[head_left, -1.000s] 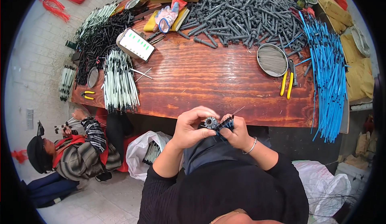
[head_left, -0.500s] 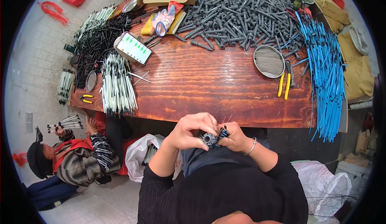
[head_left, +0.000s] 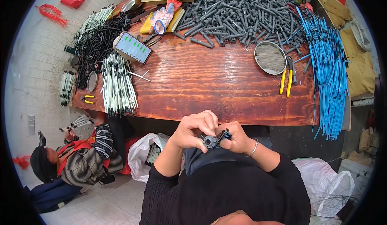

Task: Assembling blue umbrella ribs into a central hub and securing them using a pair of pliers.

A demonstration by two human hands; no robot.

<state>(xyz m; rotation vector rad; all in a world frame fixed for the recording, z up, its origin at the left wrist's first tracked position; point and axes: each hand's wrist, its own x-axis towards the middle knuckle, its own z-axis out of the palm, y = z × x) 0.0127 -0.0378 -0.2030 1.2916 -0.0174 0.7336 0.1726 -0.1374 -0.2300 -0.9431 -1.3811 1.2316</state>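
Over my lap, just off the near table edge, both hands work close together. My left hand (head_left: 194,129) has thumb and fingers closed around the end of a grey ridged plastic tube (head_left: 210,142), whose round hole faces up. Beside it, my right hand (head_left: 238,139) wraps around a small bundle of dark blue and black sticks (head_left: 225,135) that touches the tube. A few thin wires stick up near my right fingers. Most of the bundle is hidden in that palm.
Grey plastic tubes (head_left: 242,15) are heaped at the back. Blue rods (head_left: 324,75) overhang the right edge. A dish of thin pins (head_left: 270,58) stands near yellow-handled pliers (head_left: 286,81). White sticks (head_left: 117,85) and a phone (head_left: 133,47) lie left. A co-worker (head_left: 86,160) sits at left.
My hands stay nearly in place, the tube's hole still facing up, and my left fingertips shift slightly. The co-worker's hands and white sticks have moved. The whole view has shifted a little.
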